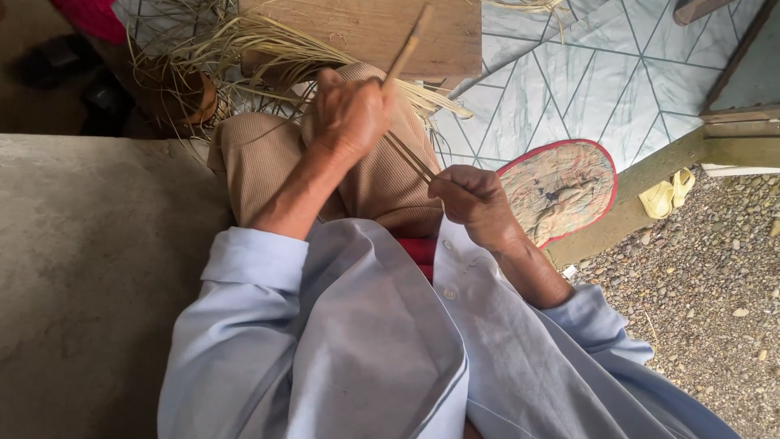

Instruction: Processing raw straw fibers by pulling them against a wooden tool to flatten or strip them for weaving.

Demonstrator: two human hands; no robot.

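While the head camera looks down over the person's lap, the left hand [351, 114] is clenched around a thin cane strip [409, 47], whose upper end rises past the knuckles toward a wooden board [382, 32]. From that fist the strip runs down and to the right, across the tan trousers [268, 162], to the right hand [471, 203]. That hand pinches the lower end of the strip between thumb and fingers, close above the open pale blue shirt [366, 341]. Loose dry straw fibres [244, 45] lie spread beyond the knees, partly under the board. A padded oval mat with red edging [561, 187] lies on the patterned floor covering [601, 73], just right of the right hand. Gravel [707, 276] covers the ground at lower right; a concrete slab [89, 268] fills the left side.
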